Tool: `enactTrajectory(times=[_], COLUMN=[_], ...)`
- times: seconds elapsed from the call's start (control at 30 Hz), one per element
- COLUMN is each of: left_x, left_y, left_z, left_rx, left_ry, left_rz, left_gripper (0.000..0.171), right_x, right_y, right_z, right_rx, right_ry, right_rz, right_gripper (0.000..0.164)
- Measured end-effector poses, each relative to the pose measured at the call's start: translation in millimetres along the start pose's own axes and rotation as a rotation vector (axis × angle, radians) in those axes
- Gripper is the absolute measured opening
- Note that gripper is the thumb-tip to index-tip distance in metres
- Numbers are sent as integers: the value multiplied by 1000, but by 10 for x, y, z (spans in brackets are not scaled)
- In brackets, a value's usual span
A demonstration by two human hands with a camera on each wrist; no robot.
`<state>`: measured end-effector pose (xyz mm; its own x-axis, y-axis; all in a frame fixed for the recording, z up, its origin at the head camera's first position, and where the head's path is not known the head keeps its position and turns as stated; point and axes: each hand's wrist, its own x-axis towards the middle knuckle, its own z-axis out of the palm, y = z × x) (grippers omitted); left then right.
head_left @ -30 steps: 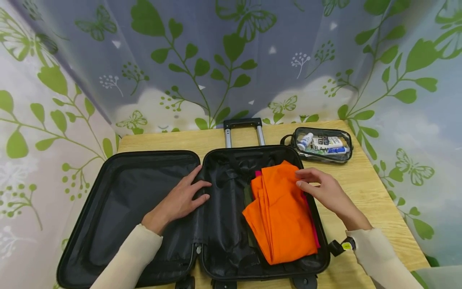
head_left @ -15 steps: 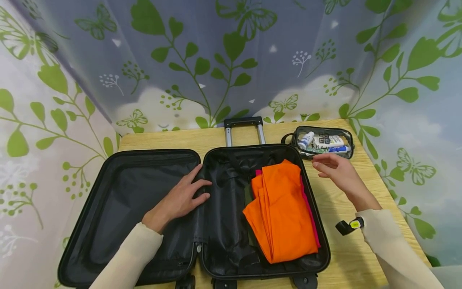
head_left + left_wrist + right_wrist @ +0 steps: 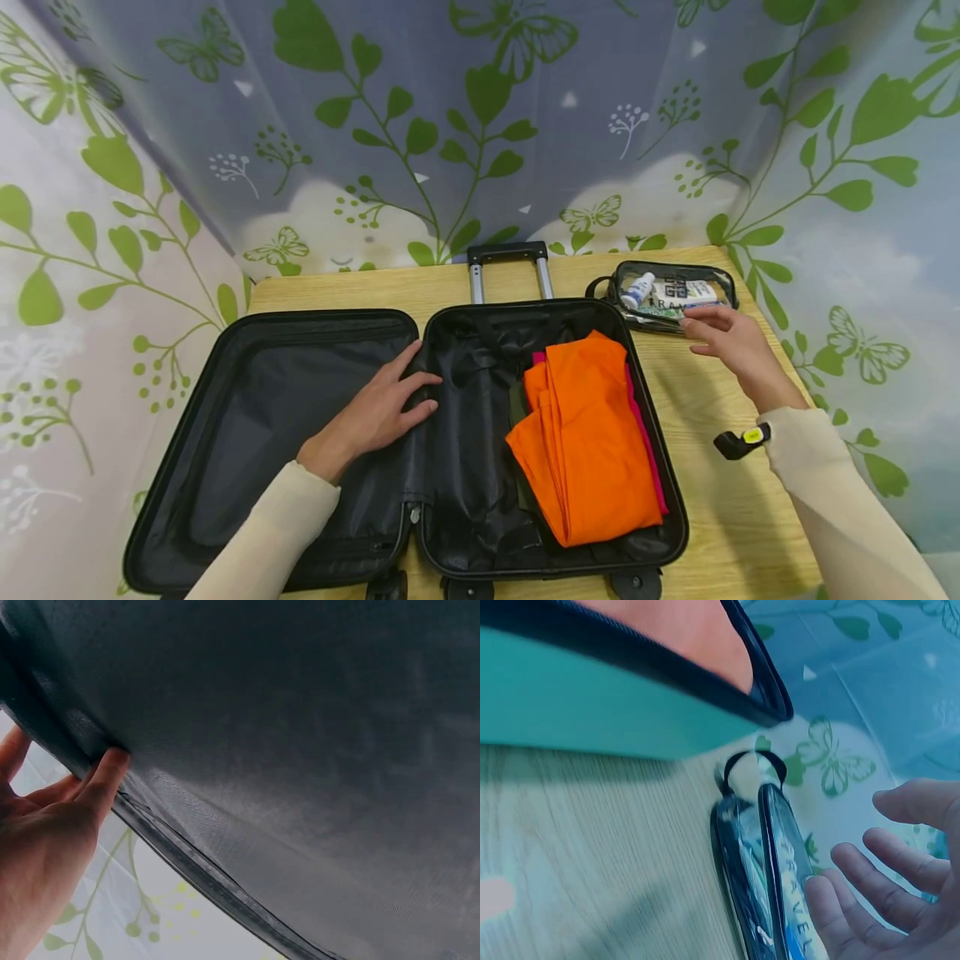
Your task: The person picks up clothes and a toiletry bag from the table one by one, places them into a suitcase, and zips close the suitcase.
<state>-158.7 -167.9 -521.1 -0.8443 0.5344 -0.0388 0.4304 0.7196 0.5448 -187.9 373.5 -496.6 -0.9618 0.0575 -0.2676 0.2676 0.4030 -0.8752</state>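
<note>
A black-lined suitcase [image 3: 468,433] lies open like a book. My left hand [image 3: 372,417] rests with spread fingers at its middle seam; in the left wrist view the fingertips [image 3: 112,761] touch the zippered rim. Folded orange clothing [image 3: 588,442] fills the suitcase's right half, over pink and dark green fabric edges. My right hand [image 3: 738,350] holds nothing, its loosely bent fingers overlapping the near right side of a clear toiletry bag [image 3: 660,292]. The right wrist view shows that bag standing beside the hand, marked TRAVEL, with bottles and tubes inside.
The wooden table [image 3: 712,392] extends right of the suitcase and behind it. A pulled-out trolley handle [image 3: 506,252] sticks out at the suitcase's back, and wheels [image 3: 633,583] at its front. Patterned curtains [image 3: 480,125] enclose the table at the back and sides.
My right hand has moved right and away from the orange clothing to the toiletry bag. The left hand keeps its place at the seam, and the suitcase has not moved.
</note>
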Motion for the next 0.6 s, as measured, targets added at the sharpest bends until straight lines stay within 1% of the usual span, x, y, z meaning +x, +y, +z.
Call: enactTrajectory(times=[0.03,0.1,0.37,0.43,0.57,0.6], left_x=[-2,1,4,3,2,2], left_y=[46,53,53,56,51,49], left_z=[-30,-32,-27,-31,-33,-33], left_rx=[-5,11,23,20,3,-3], left_ry=[-12,-20,-32,-31,-19,-15], left_rz=[-14,-24,-40,-37,-24,-21], left_gripper=[41,40,39,39,40,40], right_x=[18,50,173,199,250,262], right_y=[15,38,66,54,28,25], right_z=[-29,-88,-259,-293,-352,-366], right_rx=[1,1,-46,-57,-85,-94], right_ry=[7,11,40,51,65,64], right_rz=[6,13,37,40,51,54], right_gripper=[43,39,41,47,68,72])
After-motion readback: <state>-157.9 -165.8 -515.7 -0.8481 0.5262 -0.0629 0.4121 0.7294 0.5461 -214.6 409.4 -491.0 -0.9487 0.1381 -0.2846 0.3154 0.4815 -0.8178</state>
